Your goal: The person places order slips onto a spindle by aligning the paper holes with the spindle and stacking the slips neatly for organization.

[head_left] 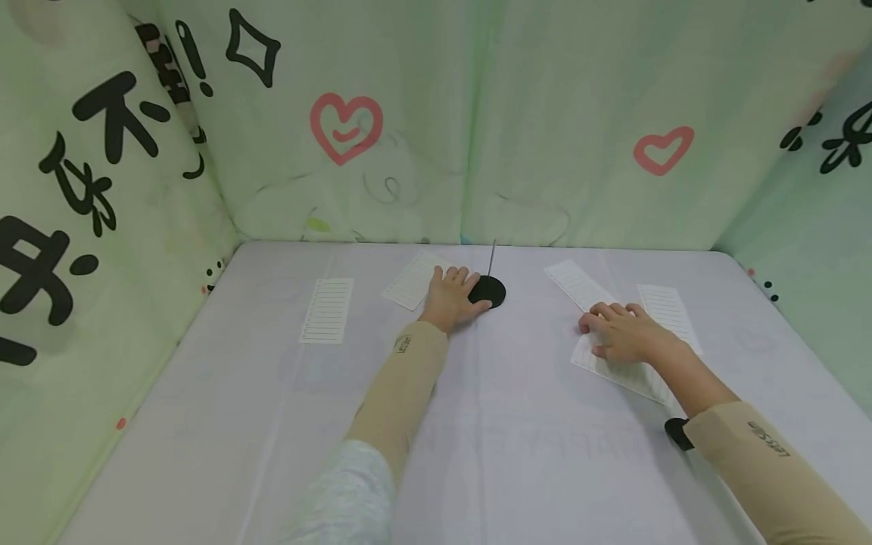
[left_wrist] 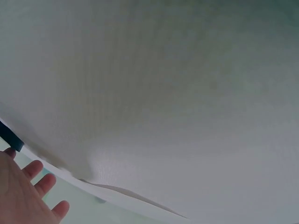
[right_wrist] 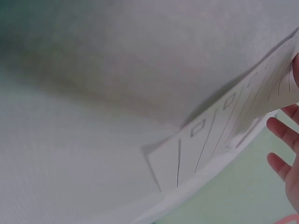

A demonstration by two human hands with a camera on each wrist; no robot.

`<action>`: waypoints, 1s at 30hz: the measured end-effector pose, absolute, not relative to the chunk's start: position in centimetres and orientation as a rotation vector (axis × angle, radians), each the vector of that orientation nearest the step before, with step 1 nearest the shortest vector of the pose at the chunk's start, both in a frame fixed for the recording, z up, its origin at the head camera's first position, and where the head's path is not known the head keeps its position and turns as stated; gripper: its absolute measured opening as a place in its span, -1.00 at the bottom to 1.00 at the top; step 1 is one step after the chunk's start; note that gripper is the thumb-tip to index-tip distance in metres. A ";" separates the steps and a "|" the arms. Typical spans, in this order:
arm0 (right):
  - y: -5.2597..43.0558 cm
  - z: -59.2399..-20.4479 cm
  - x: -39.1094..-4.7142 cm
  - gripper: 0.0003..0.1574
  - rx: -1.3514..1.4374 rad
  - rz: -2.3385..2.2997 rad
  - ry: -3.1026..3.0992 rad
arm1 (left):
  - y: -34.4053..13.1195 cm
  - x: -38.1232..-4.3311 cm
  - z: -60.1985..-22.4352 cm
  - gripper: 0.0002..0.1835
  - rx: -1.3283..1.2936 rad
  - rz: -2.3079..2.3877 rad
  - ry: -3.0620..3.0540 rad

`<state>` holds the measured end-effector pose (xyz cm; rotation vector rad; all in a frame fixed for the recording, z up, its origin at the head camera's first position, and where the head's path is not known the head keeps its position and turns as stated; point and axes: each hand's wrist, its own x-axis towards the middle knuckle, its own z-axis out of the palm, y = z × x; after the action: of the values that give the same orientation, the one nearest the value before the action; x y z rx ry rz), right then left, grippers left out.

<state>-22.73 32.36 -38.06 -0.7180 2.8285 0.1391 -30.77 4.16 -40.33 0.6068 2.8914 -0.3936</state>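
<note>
A bill spike, a round black base with a thin upright metal pin, stands at the back middle of the table. My left hand rests at its left side, fingers spread and fairly straight, thumb and forefinger at the base's edge. In the left wrist view the dark base shows beside the hand. My right hand reaches over a white lined paper slip, thumb and fingers spread and lightly bent. The right wrist view shows the thumb over this slip, other fingers beyond it.
Other lined slips lie flat: one at left, one partly behind my left hand, one above my right hand and one at right. A patterned green curtain hangs around the white table.
</note>
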 end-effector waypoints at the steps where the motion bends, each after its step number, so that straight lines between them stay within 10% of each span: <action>1: 32.4 -38.1 -22.8 -0.63 -0.723 0.144 2.830 | 4.2 -30.8 -40.3 -0.24 0.604 -0.395 2.892; 30: 32.6 -38.3 -23.0 -0.74 -0.867 0.206 2.871 | 4.2 -30.3 -39.8 -0.25 0.574 -0.383 2.885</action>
<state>-22.98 32.57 -38.30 -0.8671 2.8712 0.2057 -30.28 4.16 -39.78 0.5735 2.8846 -0.3828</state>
